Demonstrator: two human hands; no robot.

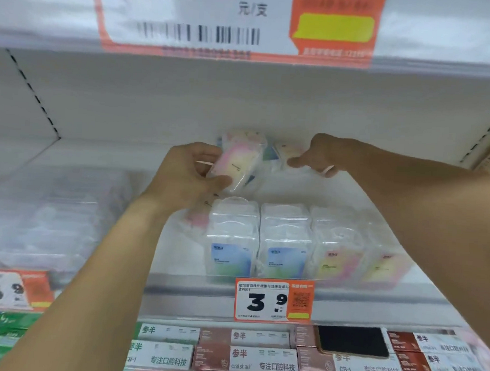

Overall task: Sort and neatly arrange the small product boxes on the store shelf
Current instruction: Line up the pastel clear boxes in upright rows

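My left hand (193,174) grips a clear plastic box with a pink and yellow label (235,159), tilted, above the white shelf (112,155). My right hand (319,155) reaches further back, its fingers pinching another clear box with a pale label (285,150) that lies deep on the shelf; that grip is blurred. At the shelf's front stands a row of upright clear boxes: two with blue and green labels (231,238) (285,241) and two with pink and yellow labels (334,246) (385,255). A pink box (196,219) is partly hidden beneath my left wrist.
Blurred clear packages (46,211) fill the shelf's left side. A 3.9 price tag (273,300) hangs on the front rail, a 5.9 tag (5,289) to its left. Below are toothpaste cartons (263,359) with a dark phone (352,340) lying on them. The upper shelf edge (246,21) hangs close overhead.
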